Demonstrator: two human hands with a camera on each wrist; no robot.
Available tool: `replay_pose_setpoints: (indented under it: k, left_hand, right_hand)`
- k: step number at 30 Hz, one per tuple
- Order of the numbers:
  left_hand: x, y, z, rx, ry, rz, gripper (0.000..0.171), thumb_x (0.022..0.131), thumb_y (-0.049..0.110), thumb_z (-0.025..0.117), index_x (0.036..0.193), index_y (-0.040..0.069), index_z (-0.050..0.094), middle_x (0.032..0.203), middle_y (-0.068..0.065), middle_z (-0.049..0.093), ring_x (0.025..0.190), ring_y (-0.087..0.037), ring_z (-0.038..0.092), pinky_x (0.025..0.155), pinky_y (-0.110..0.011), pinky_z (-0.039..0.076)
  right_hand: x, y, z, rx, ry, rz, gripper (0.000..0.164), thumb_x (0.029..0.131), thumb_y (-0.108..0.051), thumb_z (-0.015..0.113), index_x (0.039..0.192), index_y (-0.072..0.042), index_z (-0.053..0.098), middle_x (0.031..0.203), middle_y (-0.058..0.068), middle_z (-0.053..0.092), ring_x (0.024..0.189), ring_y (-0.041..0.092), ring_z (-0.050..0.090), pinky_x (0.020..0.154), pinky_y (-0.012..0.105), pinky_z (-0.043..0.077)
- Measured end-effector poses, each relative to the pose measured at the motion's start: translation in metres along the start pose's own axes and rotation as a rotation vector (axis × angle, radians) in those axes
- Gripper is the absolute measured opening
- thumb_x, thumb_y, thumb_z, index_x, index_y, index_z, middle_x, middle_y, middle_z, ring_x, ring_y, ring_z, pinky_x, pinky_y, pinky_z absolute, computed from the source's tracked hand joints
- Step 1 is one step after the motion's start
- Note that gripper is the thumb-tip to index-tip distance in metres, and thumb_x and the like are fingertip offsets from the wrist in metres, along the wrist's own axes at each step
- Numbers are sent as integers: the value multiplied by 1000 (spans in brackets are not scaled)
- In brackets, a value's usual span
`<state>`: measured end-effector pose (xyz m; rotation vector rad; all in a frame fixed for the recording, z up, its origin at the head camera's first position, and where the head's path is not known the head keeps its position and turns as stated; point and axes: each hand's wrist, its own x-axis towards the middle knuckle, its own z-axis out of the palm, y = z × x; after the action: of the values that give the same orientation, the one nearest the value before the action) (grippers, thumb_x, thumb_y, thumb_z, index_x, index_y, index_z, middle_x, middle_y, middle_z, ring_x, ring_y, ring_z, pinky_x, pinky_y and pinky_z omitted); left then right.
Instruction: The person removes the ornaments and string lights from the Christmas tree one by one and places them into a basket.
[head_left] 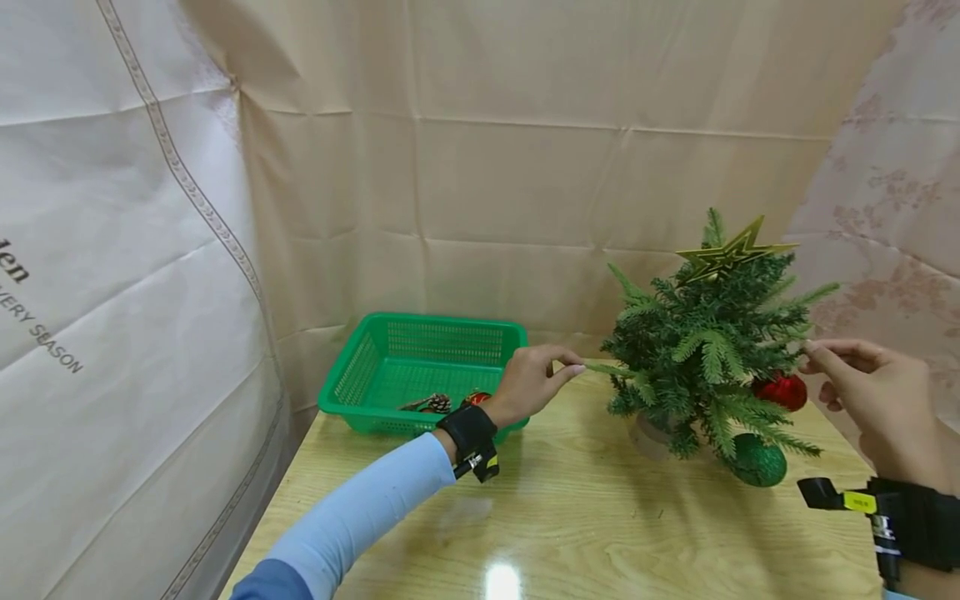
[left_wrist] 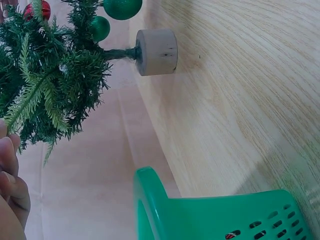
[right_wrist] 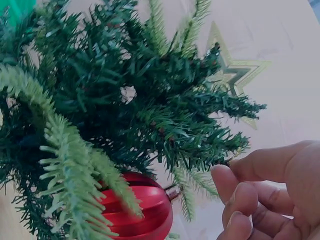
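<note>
A small artificial Christmas tree [head_left: 697, 358] stands at the right of the table, a gold star [head_left: 726, 252] near its top. From the left, my left hand [head_left: 528, 382] pinches the tip of a light green branch [left_wrist: 31, 100] between thumb and fingers. On the other side, my right hand [head_left: 888, 396] pinches the end of a dark green branch [right_wrist: 200, 152] with thumb and forefinger. A red ribbed ball [right_wrist: 150, 210] hangs just below those fingertips. Lower on the tree hangs a glittery green ball [head_left: 757, 461], with a smaller green ball [left_wrist: 100, 28] near it.
A green plastic basket [head_left: 450, 320] sits left of the tree, behind my left forearm. In it lie a pine cone [head_left: 439, 403] and a red ornament [head_left: 477, 398]. The tree's round base [left_wrist: 159, 51] rests on the wooden table [head_left: 570, 508]. Beige cloth [head_left: 517, 183] hangs behind.
</note>
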<state>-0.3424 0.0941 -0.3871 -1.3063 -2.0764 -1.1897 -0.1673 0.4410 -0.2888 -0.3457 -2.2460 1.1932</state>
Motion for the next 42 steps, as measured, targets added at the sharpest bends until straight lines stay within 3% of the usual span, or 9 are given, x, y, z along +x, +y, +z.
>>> replay_pose_setpoints:
  k: [7,14,20,26,32,37,42]
  left_hand:
    - [-1,0,0,-9,-6,0,17,102,19,67,113,10,77,101,-1,74,54,-5,40,54,-22,30]
    - [-3,0,-1,-6,-1,5,17,102,19,68,112,9,78,101,-2,74,54,-5,40,54,-22,30]
    - [-2,-1,0,-7,3,13,18,103,20,67,113,9,78,100,-1,75,54,-4,40,54,-22,30]
    - [-2,-1,1,0,20,24,16,103,19,67,112,11,77,100,0,74,56,-5,40,55,-22,31]
    - [-2,0,1,11,22,18,16,103,19,66,114,12,76,103,0,74,57,-6,40,57,-24,31]
    - [0,1,2,8,27,20,16,104,19,66,115,12,76,105,1,74,57,-7,40,58,-24,32]
    - [1,4,1,-7,23,22,18,105,19,64,116,11,75,108,0,74,59,-7,41,60,-25,34]
  right_hand:
    - [3,2,-3,-6,62,57,6,107,-29,59,106,-32,64,78,-22,61,58,15,48,54,24,40]
    - [1,3,-4,23,93,56,7,105,-27,61,104,-29,67,76,-21,62,56,14,47,52,23,39]
    - [-3,1,-5,71,125,49,11,106,-24,59,102,-33,65,76,-24,61,54,11,47,51,21,38]
    - [-11,-9,-12,82,172,9,14,106,-25,59,101,-38,63,77,-24,60,53,7,47,49,18,37]
    - [-21,-23,-16,96,211,-53,23,106,-16,59,100,-38,64,75,-23,60,50,6,43,49,17,34]
    - [-31,-36,-16,139,168,-94,27,106,-12,60,99,-37,67,72,-22,62,46,7,43,46,19,32]
    - [-41,-44,-13,113,86,-119,22,106,-12,60,104,-33,68,75,-19,63,51,11,42,47,24,32]
